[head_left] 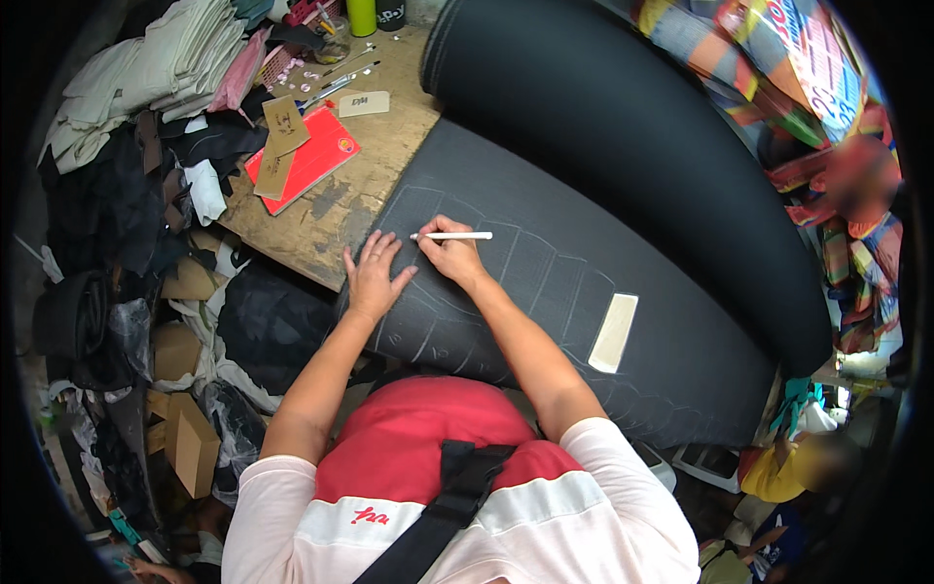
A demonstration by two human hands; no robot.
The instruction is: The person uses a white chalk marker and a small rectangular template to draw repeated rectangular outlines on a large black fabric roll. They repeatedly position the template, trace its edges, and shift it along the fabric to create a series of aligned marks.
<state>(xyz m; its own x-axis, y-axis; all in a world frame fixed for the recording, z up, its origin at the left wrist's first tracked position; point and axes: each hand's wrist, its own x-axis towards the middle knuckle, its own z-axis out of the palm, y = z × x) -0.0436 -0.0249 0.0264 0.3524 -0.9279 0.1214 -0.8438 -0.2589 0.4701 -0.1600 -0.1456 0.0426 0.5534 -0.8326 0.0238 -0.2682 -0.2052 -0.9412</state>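
Note:
Black fabric (545, 311) lies unrolled across the table, marked with pale outlines of curved and straight-edged shapes. My right hand (453, 255) grips a slim white marking pen (462, 236), its tip touching the fabric just left of the fingers. Flat on the cloth beside it, my left hand (376, 275) has its fingers spread and holds nothing. To the right of my right forearm, a cream rectangular template (614, 333) rests on the fabric.
A thick black fabric roll (632, 136) runs along the far right side. On the wooden tabletop (326, 219) lie a red notebook (316, 161), brown card pieces (284, 127) and pens. Folded pale cloth (161, 63) is piled far left; cardboard boxes (190, 445) sit below. People (788, 467) are at lower right.

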